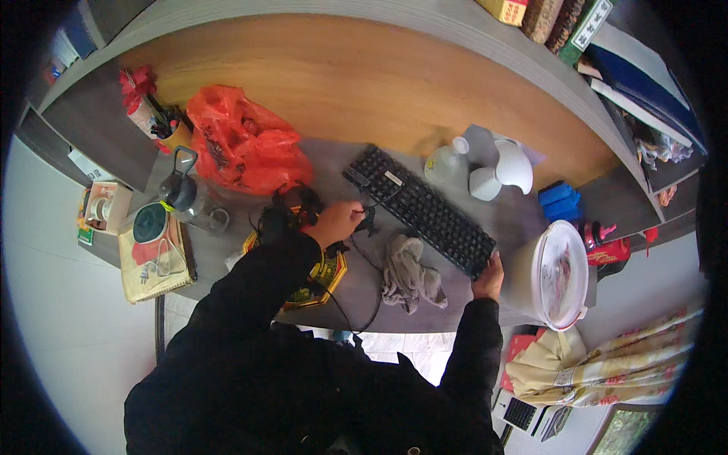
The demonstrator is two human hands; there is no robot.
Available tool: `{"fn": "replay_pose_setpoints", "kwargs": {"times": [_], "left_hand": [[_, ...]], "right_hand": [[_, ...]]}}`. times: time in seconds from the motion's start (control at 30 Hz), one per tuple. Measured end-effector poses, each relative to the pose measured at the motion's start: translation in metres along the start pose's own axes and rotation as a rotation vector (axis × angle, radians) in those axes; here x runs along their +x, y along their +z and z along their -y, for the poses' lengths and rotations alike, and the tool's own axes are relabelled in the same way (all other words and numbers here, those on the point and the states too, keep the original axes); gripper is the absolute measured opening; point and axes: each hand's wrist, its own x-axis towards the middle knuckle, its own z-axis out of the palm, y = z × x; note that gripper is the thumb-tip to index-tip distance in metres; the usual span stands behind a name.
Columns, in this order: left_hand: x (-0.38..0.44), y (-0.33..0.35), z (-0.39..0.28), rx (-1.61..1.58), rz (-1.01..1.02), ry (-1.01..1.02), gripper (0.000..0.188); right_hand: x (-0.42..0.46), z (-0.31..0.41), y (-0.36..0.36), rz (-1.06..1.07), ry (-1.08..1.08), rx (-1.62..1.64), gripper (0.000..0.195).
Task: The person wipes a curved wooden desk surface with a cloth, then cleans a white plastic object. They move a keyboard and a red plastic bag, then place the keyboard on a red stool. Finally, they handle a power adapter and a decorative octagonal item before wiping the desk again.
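A black computer keyboard [424,210] lies at a slant across the grey desk, a small white label on its upper left part. My right hand [489,278] grips its lower right corner. Near the keyboard's left part, my left hand [336,222] pinches a thin black cable, its fingers closed. Just beside those fingers is a small dark object that I cannot make out. Below the keyboard lies a crumpled grey cloth [409,273]. A black cable [364,330] loops down towards the desk's front edge. Under my left forearm is a yellow and black octagonal box or tray [333,278], partly hidden.
A red plastic bag [244,142], a clear jug [199,205] and a notebook [153,287] occupy the left side. Behind the keyboard stand a clear bottle [446,162] and a white curved object [512,168]. At right is a white bucket [534,273]. A shelf [398,28] arches overhead.
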Motion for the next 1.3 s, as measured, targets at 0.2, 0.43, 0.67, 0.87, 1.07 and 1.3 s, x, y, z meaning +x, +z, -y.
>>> {"fn": "replay_pose_setpoints", "kwargs": {"times": [0.2,0.43,0.67,0.87,1.07,1.3], "left_hand": [[0.006,-0.019,-0.028,-0.54,-0.048,0.017,0.013],[0.01,-0.04,-0.041,-0.788,0.001,-0.158,0.014],[-0.001,-0.069,-0.062,-1.122,0.163,-0.274,0.018],[-0.02,-0.105,-0.085,-1.316,0.217,-0.286,0.022],[-0.029,-0.134,-0.085,-1.332,0.233,-0.135,0.02],[-0.05,-0.146,-0.094,-1.241,0.254,-0.131,0.02]], "right_hand": [[0.036,-0.029,-0.04,-0.066,-0.073,-0.008,0.042],[0.05,-0.036,-0.04,-0.195,-0.084,-0.279,0.041],[0.026,-0.026,0.004,-0.403,-0.597,-1.448,0.041],[-0.076,-0.05,0.115,0.633,-0.143,-0.77,0.046],[-0.131,-0.072,0.157,1.135,0.041,-0.684,0.042],[-0.121,-0.074,0.137,0.789,0.368,-0.834,0.033]]}}
